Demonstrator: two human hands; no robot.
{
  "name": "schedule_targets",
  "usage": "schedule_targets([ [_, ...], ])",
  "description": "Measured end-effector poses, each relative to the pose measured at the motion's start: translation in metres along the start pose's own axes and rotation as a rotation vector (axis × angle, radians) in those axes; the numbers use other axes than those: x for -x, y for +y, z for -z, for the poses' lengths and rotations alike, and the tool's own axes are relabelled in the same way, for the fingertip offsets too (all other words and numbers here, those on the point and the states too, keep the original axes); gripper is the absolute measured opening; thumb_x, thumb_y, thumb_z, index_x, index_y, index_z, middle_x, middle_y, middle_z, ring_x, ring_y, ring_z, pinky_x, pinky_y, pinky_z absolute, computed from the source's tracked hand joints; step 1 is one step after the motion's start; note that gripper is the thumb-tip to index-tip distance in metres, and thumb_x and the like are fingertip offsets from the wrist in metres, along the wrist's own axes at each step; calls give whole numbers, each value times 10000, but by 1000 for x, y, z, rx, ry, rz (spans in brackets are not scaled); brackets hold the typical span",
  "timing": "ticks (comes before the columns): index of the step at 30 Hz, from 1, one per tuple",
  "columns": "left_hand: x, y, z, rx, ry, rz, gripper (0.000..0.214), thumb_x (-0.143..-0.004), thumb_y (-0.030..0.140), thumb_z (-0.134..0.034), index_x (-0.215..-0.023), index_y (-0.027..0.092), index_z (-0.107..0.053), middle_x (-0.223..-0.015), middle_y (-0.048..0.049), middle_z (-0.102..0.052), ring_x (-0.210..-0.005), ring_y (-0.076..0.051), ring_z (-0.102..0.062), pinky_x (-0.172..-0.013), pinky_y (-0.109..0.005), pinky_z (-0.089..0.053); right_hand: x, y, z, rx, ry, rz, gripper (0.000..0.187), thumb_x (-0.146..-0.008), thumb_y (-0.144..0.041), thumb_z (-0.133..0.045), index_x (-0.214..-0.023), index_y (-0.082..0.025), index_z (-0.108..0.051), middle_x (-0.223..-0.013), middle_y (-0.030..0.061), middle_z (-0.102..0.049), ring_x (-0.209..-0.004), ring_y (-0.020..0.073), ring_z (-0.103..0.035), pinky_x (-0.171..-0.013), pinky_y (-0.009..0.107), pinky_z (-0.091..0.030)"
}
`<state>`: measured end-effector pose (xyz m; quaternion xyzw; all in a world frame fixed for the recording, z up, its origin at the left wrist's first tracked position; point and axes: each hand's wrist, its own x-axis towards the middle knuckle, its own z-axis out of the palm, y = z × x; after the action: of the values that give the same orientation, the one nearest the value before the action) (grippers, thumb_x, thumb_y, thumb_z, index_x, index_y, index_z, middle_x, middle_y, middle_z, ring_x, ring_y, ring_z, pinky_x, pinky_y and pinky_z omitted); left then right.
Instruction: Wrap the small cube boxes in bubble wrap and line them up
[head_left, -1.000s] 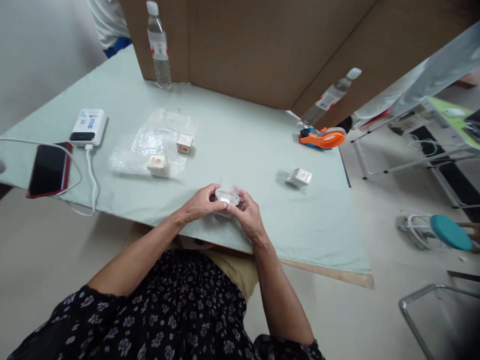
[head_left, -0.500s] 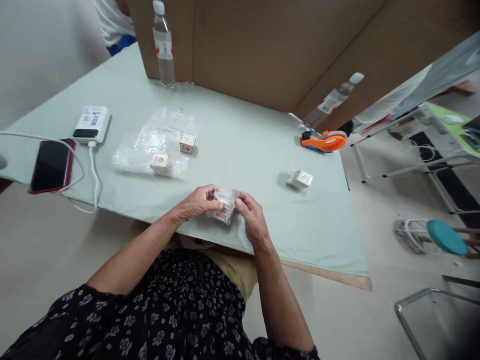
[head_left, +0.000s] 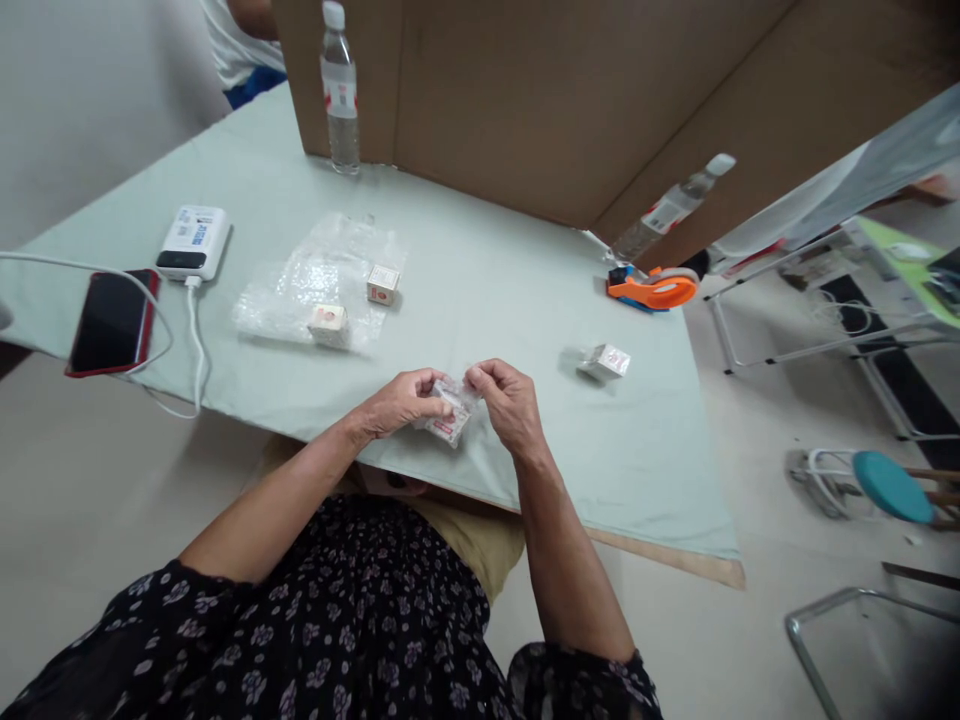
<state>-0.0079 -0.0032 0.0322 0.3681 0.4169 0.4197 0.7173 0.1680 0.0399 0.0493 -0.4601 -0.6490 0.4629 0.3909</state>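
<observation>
Clear wrap (head_left: pixel 466 394) apparently encloses a small box (head_left: pixel 448 428) in the left hand (head_left: pixel 397 404)

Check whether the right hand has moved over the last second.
Yes. The right hand has shifted slightly forward, closer to the base of the cardboard panel.

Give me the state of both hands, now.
Left hand: closed, holding the small wrapped box.
Right hand: closed, apparently pinching the box's clear wrapping.
</observation>
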Motion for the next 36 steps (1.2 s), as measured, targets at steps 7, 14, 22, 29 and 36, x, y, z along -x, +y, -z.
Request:
schedule_targets([
  [7,-10,-3,-2,22,86,-22,329,-693,254,-759,-976,127,-650,-817,-23,-711,-699,-126,-656,-709,-265,-505,2,-3,-3,137,10,66,186,-860,-334,-596,-720,-218,-633,-651,-21,-606,-623,144,-524,-614,277,-422],
  [14,-11,-4,-4,-56,166,-98,466,-725,380,-773,-1088,118,-648,-860,-24,-711,-755,-141,-644,-719,-264,-476,4,6,-2,124,16,190,132,-858,-298,-625,-777,-217,-691,-843,23,-706,-793,172,-637,-758,306,-504],
  [22,-9,-8,-6,-147,186,-171,468,-782,426,-727,-1134,125,-658,-842,-11,-676,-732,-122,-588,-682,-244,-444,5,16,5,204,-30,345,101,-888,-283,-626,-844,-245,-709,-928,37,-749,-923,200,-693,-894,369,-520],
  [29,-6,-6,-11,-153,190,-177,387,-804,391,-694,-1082,123,-668,-790,2,-652,-686,-102,-550,-659,-228,-417,4,17,10,272,-101,306,128,-904,-308,-597,-891,-256,-712,-956,18,-778,-972,222,-708,-971,405,-474],
  [36,-8,-1,-13,-96,203,-168,315,-772,384,-703,-959,135,-664,-753,15,-645,-674,-102,-553,-658,-225,-421,18,14,10,320,-62,304,180,-887,-325,-619,-1046,-256,-671,-1115,53,-738,-1109,247,-659,-1027,442,-450],
])
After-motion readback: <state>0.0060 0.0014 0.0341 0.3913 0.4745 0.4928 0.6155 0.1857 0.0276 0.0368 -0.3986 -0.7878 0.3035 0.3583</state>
